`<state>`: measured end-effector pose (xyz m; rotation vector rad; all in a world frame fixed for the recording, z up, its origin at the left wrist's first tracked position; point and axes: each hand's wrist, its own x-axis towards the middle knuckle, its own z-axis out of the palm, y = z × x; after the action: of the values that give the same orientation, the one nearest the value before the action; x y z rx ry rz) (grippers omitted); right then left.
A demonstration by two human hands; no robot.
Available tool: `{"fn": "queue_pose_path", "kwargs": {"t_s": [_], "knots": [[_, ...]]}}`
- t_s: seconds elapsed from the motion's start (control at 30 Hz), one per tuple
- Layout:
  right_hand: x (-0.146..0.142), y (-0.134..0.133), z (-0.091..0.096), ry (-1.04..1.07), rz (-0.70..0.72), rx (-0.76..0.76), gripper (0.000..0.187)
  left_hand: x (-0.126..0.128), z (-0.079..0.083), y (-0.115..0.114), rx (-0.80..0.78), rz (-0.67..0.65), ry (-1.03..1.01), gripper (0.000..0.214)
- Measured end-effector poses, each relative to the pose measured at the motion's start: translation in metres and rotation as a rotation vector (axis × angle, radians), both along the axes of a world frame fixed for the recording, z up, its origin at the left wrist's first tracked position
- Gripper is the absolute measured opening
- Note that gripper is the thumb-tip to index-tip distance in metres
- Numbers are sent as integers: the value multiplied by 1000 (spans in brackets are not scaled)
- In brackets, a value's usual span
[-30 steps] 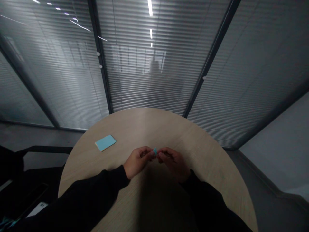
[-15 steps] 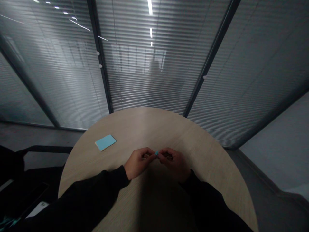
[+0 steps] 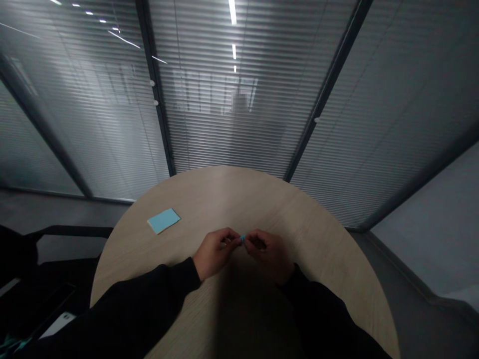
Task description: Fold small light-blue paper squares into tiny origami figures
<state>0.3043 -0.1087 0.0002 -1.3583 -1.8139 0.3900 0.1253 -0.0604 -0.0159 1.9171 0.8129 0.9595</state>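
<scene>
A small blue piece (image 3: 243,238) is sitting between the fingertips of the left hand (image 3: 214,253) and right hand (image 3: 271,255), both pinching it. Fingers are hiding much of it, leaving its shape unclear; it is showing bright blue. A light-blue pad (image 3: 163,221) is lying toward the table's (image 3: 224,192) left edge.

Long plain black sleeves (image 3: 145,294), loosely creased, end in close-fitting cuffs (image 3: 190,274); left hand (image 3: 214,254) and right hand (image 3: 272,255) are bare.
</scene>
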Motion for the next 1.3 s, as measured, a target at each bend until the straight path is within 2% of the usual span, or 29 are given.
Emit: {"fn": "queue_pose_path", "kwargs": {"t_s": [0.17,0.33,0.4,0.73,0.93,1.13,1.3], "knots": [[-1,0,-2,-68,-1,36,22,2,-1,0,-27,-11,4,23],[0,-1,3,99,40,-21,20,3,-4,4,-291,-66,-187,30],[1,-2,3,143,41,-30,17,4,-5,4,-342,-98,-241,33],[-3,-1,-3,174,-4,-29,17,6,-5,2,-380,-122,-262,38],[-4,-2,-4,169,-39,-73,16,5,-5,1,-330,-109,-240,37],[-5,-3,-3,124,-54,-68,22,4,-8,2,-329,-120,-245,34],[-4,-1,-2,88,-48,-68,21,4,-3,1,-335,-123,-233,36]]}}
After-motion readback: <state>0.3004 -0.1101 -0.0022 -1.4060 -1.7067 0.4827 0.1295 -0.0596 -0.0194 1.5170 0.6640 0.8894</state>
